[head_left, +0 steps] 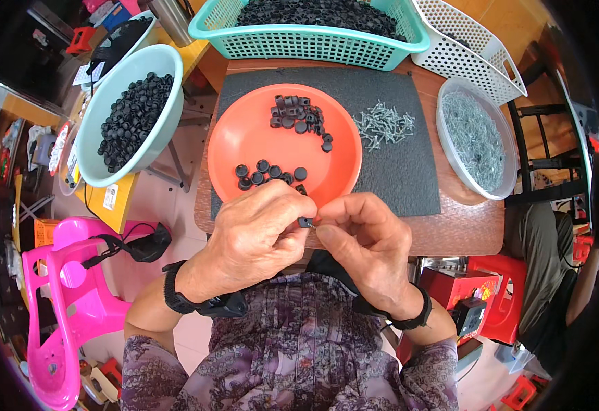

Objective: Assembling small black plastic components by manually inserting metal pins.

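My left hand [258, 222] is closed, pinching a small black plastic part [305, 222] between thumb and fingers. In the fingertips of my right hand [371, 243] is a thin metal screw [313, 226], its end at the black part; how deep it sits I cannot tell. Both hands meet over the near rim of an orange plastic plate [234, 137]. Blocky black parts [289, 109] lie in a cluster at the plate's far right. Round black caps [263, 166] are gathered near its front, partly hidden by my left hand. Beside the plate is a pile of loose screws [385, 125].
A dark mat [405, 181] covers part of the brown table [450, 236]. Behind it stand a turquoise basket [299, 51] of black parts and a white basket [474, 48]. At right is a clear tub [477, 140] of screws; at left, a pale basin [90, 151] of black caps and a pink chair [70, 274].
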